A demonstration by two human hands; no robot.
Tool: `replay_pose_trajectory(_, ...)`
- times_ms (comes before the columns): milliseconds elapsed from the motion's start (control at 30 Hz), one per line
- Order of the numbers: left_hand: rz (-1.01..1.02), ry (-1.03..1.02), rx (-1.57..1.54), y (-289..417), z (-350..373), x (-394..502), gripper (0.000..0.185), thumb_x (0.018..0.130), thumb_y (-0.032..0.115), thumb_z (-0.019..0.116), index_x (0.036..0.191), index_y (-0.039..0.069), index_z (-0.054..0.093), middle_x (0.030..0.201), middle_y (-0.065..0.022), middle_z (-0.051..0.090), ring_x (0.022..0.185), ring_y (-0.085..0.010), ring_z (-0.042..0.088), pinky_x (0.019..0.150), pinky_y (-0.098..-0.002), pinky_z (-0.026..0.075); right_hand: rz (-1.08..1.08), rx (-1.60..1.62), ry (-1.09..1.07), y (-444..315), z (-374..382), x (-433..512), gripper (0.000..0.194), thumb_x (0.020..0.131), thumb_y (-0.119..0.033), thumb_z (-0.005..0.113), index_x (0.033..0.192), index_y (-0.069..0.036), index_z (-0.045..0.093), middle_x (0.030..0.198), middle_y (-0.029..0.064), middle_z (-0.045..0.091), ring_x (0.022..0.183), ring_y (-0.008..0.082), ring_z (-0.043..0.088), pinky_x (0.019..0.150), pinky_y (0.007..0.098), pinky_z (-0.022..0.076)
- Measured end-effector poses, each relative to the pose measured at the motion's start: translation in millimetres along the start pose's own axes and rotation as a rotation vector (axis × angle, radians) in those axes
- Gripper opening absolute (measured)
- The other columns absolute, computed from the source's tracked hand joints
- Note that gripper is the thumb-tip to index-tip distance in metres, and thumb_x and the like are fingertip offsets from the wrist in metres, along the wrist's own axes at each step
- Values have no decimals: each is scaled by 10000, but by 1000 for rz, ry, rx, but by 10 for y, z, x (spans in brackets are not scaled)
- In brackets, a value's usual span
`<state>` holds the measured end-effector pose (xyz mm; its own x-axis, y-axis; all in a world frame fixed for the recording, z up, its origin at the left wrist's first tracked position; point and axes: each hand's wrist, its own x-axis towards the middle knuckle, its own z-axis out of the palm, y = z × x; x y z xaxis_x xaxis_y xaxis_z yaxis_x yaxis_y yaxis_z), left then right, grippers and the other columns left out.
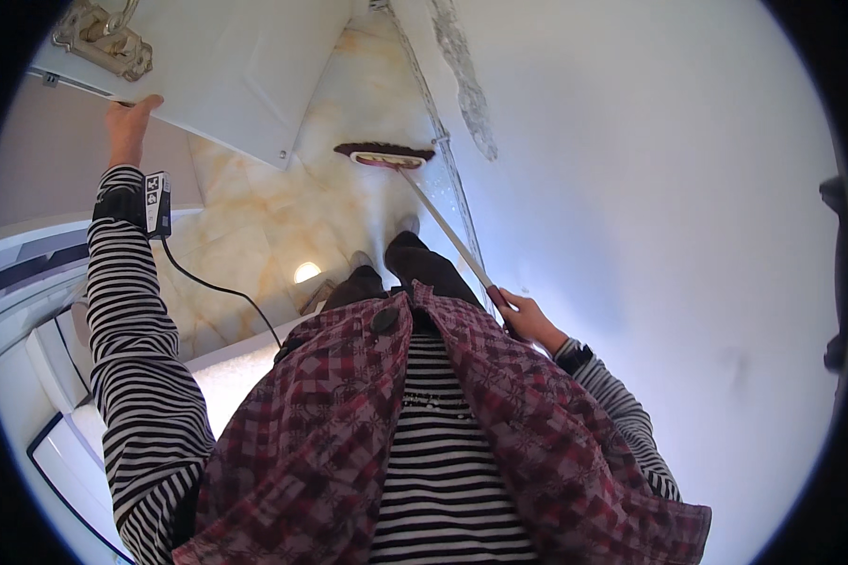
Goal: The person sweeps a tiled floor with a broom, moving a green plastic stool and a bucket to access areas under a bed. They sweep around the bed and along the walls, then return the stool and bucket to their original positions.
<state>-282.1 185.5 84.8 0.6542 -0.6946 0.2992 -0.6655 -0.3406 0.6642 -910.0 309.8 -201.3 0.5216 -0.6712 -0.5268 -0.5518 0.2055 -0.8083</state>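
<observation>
My left hand [130, 128] grips the free edge of a white door [219, 78], thumb on its face and the other fingers hidden behind. A metal lever handle on an ornate plate [106, 44] sits on the door above that hand. At my right side, my right hand [532, 319] is closed around the dark grip of a broom [446, 226]. The broom's pale stick slants away from me to its head [389, 155]. Dark bristles [384, 149] rest on the marble-patterned floor [254, 205], apart from the door's lower corner.
A white wall [643, 176] with a peeled grey patch [466, 85] runs along my right. At its foot is a worn skirting strip [431, 106], with white specks nearby. A cable [219, 286] hangs from the device [157, 205] on my left wrist. My feet stand behind the broom head.
</observation>
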Motion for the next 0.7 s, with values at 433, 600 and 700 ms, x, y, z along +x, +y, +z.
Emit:
replay_pose_trajectory(433, 123, 46, -21, -182, 160, -20, 410, 613, 226, 763, 890, -23, 593, 811, -65, 603, 725, -153, 537, 685, -287, 427, 314, 233, -92, 200, 168, 124, 511, 843, -179, 501, 1327, -105, 355, 709, 42, 562, 573, 121, 550, 559, 276, 477)
replay_pose_trajectory(600, 87, 45, 150, -212, 129, -1, 463, 560, 259, 780, 871, -29, 593, 852, -95, 618, 755, -172, 567, 688, -287, 446, -143, 48, 43, 317, 465, -662, 489, 855, -182, 487, 1312, -68, 360, 777, 74, 576, 628, 133, 571, 580, 291, 484)
replay_pose_trajectory(700, 118, 42, 179, -146, 159, 0, 459, 556, 271, 781, 844, -44, 611, 827, -101, 621, 728, -172, 565, 671, -291, 446, 61, 168, -10, 229, 441, -921, 489, 846, -213, 499, 1300, -75, 379, 752, 84, 603, 602, 148, 591, 588, 291, 490)
